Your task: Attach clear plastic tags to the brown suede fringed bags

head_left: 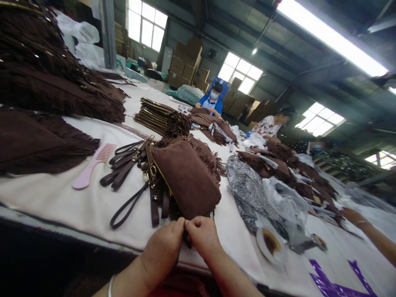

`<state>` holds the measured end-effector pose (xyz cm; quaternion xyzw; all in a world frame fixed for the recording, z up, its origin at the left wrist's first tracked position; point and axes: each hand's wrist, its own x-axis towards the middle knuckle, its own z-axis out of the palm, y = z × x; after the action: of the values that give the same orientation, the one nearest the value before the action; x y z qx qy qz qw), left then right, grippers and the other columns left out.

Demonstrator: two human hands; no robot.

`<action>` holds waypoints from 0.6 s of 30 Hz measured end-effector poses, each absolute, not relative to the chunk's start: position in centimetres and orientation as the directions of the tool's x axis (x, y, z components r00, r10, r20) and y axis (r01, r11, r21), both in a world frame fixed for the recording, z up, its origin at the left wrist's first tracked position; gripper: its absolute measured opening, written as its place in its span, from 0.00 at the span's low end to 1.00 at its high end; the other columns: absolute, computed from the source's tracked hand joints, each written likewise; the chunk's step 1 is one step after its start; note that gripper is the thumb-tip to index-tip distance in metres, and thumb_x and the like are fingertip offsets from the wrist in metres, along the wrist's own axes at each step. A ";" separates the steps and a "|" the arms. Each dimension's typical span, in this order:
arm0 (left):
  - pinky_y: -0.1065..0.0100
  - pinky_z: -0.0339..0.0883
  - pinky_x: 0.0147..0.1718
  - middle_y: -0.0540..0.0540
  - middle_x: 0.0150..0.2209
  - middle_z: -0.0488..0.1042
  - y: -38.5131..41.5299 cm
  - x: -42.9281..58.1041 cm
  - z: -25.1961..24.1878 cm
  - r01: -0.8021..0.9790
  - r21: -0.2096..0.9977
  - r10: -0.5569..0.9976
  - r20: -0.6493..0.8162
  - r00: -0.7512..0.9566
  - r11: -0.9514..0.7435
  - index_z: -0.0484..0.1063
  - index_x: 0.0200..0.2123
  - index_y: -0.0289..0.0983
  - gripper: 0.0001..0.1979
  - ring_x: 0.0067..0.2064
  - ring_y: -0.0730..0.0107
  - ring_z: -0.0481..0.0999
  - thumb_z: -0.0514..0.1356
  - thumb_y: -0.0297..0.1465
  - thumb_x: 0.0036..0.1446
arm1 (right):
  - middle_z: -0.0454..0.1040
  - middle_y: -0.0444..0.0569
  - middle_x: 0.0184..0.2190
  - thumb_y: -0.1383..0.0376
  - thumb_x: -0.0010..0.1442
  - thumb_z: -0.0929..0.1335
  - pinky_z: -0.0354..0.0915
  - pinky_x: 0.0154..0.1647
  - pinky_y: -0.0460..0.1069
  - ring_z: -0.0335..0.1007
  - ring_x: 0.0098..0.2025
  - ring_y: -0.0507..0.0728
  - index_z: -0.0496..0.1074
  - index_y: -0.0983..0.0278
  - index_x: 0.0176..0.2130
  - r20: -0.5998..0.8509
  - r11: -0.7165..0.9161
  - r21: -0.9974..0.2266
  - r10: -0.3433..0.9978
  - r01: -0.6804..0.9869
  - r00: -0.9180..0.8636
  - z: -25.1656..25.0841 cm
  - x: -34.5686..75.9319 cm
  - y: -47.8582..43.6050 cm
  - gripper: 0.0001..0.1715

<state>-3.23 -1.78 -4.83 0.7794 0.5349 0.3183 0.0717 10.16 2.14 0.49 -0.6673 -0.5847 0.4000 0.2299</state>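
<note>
Head view, and I've got my left hand (163,241) and right hand (202,236) drawn together, thumbs and fingers bunched tight, fingertips all but meeting. Between them a small dark piece (187,239) peeks out, and both hands look clenched on it; what it is I can't make out, nor whether it joins the brown pouch (190,177) just beyond. That pouch lies right ahead of my knuckles, tilted on a heap with wrist straps (128,208) spilling out to the left. Here's my worry: if the dark piece is attached, a hard tug could drag the pouch toward the near edge of the table (62,206). Those strap loops lie loose, too, so the bangle (111,285) on my left wrist might hook one if that arm swings across. Farther left, the pink comb (86,173) sits near a fringed pile (40,142); a knock could tangle its teeth in the fringe. Over on the right, a wide elbow could tip the tape roll (272,243) beside the clear plastic (287,202). Another person's hand (355,216) is well apart, so I rate a clash unlikely.
</note>
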 end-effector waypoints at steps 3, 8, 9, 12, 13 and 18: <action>0.63 0.69 0.33 0.42 0.31 0.74 -1.5 -3.2 -4.0 0.783 0.537 0.941 0.283 0.185 -0.315 0.67 0.37 0.36 0.11 0.32 0.62 0.75 0.45 0.22 0.61 | 0.74 0.46 0.18 0.60 0.53 0.66 0.58 0.20 0.44 0.64 0.18 0.50 0.76 0.65 0.22 -0.264 -0.178 -0.795 0.962 0.579 -0.067 0.6 10.7 1.8 0.15; 0.64 0.63 0.32 0.44 0.28 0.72 -1.2 -2.9 -3.0 0.738 0.647 0.981 0.145 0.131 -0.194 0.66 0.29 0.38 0.14 0.31 0.63 0.72 0.44 0.27 0.63 | 0.75 0.45 0.19 0.63 0.54 0.65 0.59 0.25 0.44 0.66 0.22 0.50 0.77 0.64 0.23 -0.219 -0.120 -0.822 0.969 0.557 -0.113 0.6 11.6 0.9 0.15; 0.64 0.62 0.32 0.44 0.28 0.72 -1.2 -2.9 -2.7 0.719 0.675 0.987 0.117 0.114 -0.163 0.66 0.28 0.38 0.14 0.31 0.63 0.72 0.45 0.29 0.63 | 0.75 0.45 0.19 0.64 0.54 0.65 0.59 0.26 0.44 0.67 0.23 0.50 0.77 0.64 0.23 -0.217 -0.122 -0.825 0.970 0.551 -0.110 0.6 11.7 0.8 0.15; 0.65 0.59 0.30 0.46 0.25 0.72 -1.2 -2.9 -1.6 0.633 0.772 0.997 0.003 0.075 -0.050 0.66 0.25 0.38 0.15 0.29 0.65 0.71 0.46 0.31 0.62 | 0.75 0.45 0.20 0.65 0.54 0.65 0.59 0.28 0.44 0.67 0.25 0.51 0.77 0.65 0.22 -0.224 -0.133 -0.830 0.969 0.542 -0.106 0.9 11.8 0.4 0.14; 0.66 0.59 0.30 0.47 0.25 0.72 -1.2 -2.8 -1.3 0.588 0.809 0.997 -0.036 0.070 -0.012 0.66 0.24 0.38 0.16 0.29 0.65 0.71 0.47 0.32 0.62 | 0.75 0.45 0.20 0.65 0.53 0.65 0.59 0.28 0.44 0.67 0.25 0.51 0.78 0.65 0.22 -0.231 -0.141 -0.830 0.968 0.539 -0.102 1.0 11.9 0.3 0.14; 0.71 0.54 0.23 0.52 0.19 0.64 -1.6 -1.9 -0.4 0.210 0.942 0.962 -0.271 0.013 0.263 0.68 0.22 0.36 0.15 0.22 0.73 0.64 0.54 0.39 0.56 | 0.73 0.45 0.19 0.63 0.54 0.65 0.57 0.25 0.44 0.64 0.22 0.50 0.77 0.65 0.23 -0.260 -0.207 -0.853 0.964 0.478 -0.047 1.0 12.1 -0.2 0.14</action>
<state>-1.85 -1.59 -0.39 0.4870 0.6016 0.3626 0.5191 12.10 -0.19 0.97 -0.6347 -0.5683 0.4478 0.2714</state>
